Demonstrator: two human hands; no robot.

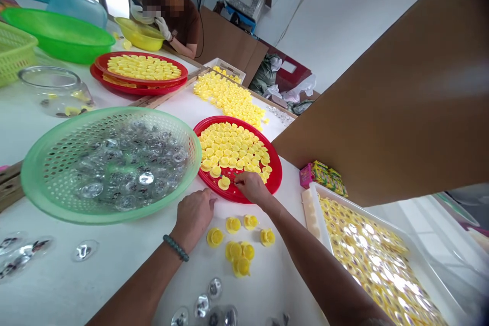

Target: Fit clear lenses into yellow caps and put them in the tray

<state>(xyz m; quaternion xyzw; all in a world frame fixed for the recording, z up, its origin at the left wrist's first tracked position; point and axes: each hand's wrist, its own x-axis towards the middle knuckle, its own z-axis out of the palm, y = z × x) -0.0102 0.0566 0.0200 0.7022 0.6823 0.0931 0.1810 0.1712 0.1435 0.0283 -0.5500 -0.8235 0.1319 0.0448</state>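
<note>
My left hand (195, 216), a beaded bracelet on its wrist, is closed in front of the red tray's near rim, beside the green colander. Whatever its fingers hold is hidden. Over the near part of the red tray (275, 175), my right hand (250, 186) has its fingers pinched together; I cannot make out anything between them. Small yellow cup-shaped plastic pieces (235, 145) cover much of the tray, and one yellow piece (224, 183) lies left of my right fingertips. Several more yellow pieces (241, 257) stand on the white table between my forearms.
The green colander (34, 168) holds clear plastic domes (133, 168). Loose domes (201, 305) lie at the front. At right, a white tray (324, 224) of yellow items stands under a large cardboard panel (393, 86). A gloved person (185, 30) sits across the table.
</note>
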